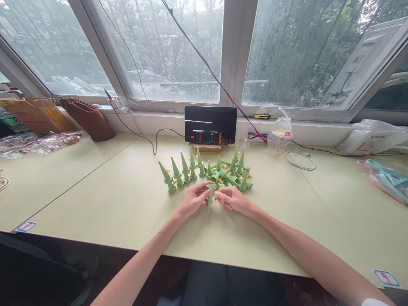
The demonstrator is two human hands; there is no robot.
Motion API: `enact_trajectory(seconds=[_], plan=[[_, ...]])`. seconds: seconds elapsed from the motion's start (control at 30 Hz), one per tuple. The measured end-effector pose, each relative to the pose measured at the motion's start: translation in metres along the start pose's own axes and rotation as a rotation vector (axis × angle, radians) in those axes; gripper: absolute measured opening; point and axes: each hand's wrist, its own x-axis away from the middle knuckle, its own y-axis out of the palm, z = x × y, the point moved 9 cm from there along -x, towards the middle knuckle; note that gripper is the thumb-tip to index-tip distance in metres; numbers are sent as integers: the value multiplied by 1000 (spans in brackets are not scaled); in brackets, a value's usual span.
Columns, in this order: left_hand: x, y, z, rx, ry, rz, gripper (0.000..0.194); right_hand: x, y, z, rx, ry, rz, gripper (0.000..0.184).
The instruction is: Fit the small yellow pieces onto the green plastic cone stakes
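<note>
My left hand [193, 199] is closed on a green plastic plant watering spike [209, 206], which hangs point down with its wide collar uppermost. Close against the spike's right side, my right hand [235, 199] pinches a small yellow valve piece [216, 194], mostly covered by the fingertips. Beyond my left hand, several green spikes [185, 168] stand point up in a slanting row with yellow bits at their sides. A heap of loose green spikes [227, 177] mixed with small yellow pieces lies just past my right hand.
Behind the heap, a phone [208, 138] leans on a black tablet [211, 117]. A plastic-wrapped cup [280, 138], a coiled white cable [300, 160] and a bagged teal item [387, 176] are to the right. A brown pouch [89, 119] leans at left. The table's [105, 238] front edge runs below my forearms.
</note>
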Motion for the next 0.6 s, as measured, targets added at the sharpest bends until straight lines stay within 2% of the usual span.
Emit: enact_trajectory(seconds=[0.37,0.6], plan=[[0,4,-1,56,2,-6,45,2,-2,0,93,-21,41,34],[1,6,-8,137,-81,-10,45,8,-3,-11,299,-143,141,29]])
